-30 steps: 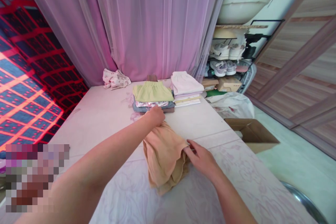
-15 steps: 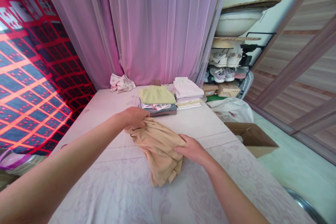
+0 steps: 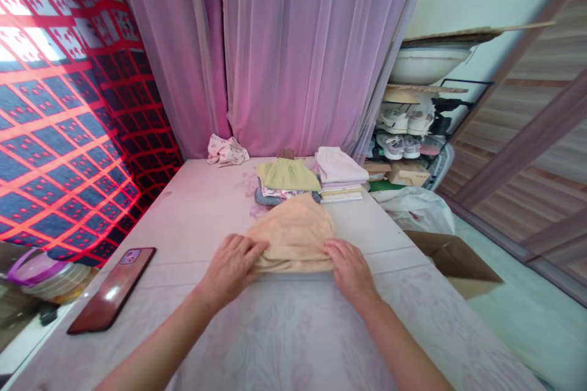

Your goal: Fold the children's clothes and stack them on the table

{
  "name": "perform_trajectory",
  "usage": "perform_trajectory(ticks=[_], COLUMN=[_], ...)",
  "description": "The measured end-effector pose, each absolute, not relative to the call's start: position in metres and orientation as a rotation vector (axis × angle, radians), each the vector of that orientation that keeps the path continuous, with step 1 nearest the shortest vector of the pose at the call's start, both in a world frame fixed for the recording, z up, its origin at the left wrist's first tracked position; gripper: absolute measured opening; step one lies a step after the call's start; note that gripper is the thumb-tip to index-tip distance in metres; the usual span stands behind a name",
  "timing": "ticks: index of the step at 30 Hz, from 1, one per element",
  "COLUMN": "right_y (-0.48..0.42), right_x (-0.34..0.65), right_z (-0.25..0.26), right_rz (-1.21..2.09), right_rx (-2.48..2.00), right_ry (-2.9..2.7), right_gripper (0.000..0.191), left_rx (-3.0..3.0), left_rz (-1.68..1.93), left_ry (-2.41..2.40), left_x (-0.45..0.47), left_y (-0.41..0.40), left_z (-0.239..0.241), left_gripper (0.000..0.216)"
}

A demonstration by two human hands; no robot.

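Just on the near side of a pile of folded clothes topped by a yellow-green piece, a peach-coloured folded cloth garment is lying flat on the pale, faintly flowered sheet of the bed, its far edge reaching up to that pile. Both hands are resting palm down on the garment's near corners. The left hand is lying open with its fingers spread across the left corner, and the right hand is lying open on the right corner, neither one closing around the cloth, so the garment is sitting between them and slightly beyond the knuckles. A stack of white folded clothes is sitting just right of the pile, and a crumpled white flowered cloth is lying behind and left of it. A dark red phone is lying well left of the pile and nearer, and an open brown cardboard box is standing to its right, off the bed.
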State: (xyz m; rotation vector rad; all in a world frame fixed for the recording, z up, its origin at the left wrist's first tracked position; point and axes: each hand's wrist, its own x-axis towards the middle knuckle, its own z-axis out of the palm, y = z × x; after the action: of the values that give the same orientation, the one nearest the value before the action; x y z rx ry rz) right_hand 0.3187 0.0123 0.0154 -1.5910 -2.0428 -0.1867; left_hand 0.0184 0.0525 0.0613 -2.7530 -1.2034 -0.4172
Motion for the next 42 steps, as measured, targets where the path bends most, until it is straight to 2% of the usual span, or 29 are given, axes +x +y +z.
perform_trajectory(ticks=[3,8,12,17,24,28,31,36,42], right_y=[-0.012,-0.012,0.014,0.04,0.094,0.129,0.143,0.143,0.138], right_x=[0.322,0.319,0.304,0.299,0.301,0.292,0.289,0.292,0.3], right_z=[-0.011,0.018,0.036,0.023,0.04,0.046,0.044,0.042,0.038], right_rz=[0.009,0.096,0.102,0.205,0.196,0.317,0.392,0.369,0.309], right_rx=[-1.664,-1.649,-1.642,-1.772,-1.646,-1.507,-1.58,-1.709,-1.804], right_ry=[-2.135,-2.083,-1.986,-1.923,-2.159,-2.45,-2.525,-2.569,-2.64], right_gripper=[0.055,0.05,0.036,0.029,0.041,0.049,0.054,0.053,0.035], left_rx=[-2.849,-2.833,-2.791,-2.709,-2.612,-2.589,-2.577,-2.575,-2.546], left_rz=[-0.49,-0.655,-0.695,-0.542,-0.54,-0.568,-0.582,-0.612,-0.656], left_ry=[-1.249,-1.311,-1.416,-1.491,-1.42,-1.429,-1.445,-1.434,-1.387], left_x=[0.011,0.014,0.03,0.035,0.031,0.032,0.033,0.032,0.03], left_y=[0.034,0.04,0.053,0.056,0.042,0.04,0.039,0.038,0.04], left_z=[0.029,0.043,0.047,0.017,-0.012,-0.015,-0.015,-0.018,-0.024], left_gripper=[0.042,0.024,0.026,0.041,0.046,0.046,0.045,0.046,0.045])
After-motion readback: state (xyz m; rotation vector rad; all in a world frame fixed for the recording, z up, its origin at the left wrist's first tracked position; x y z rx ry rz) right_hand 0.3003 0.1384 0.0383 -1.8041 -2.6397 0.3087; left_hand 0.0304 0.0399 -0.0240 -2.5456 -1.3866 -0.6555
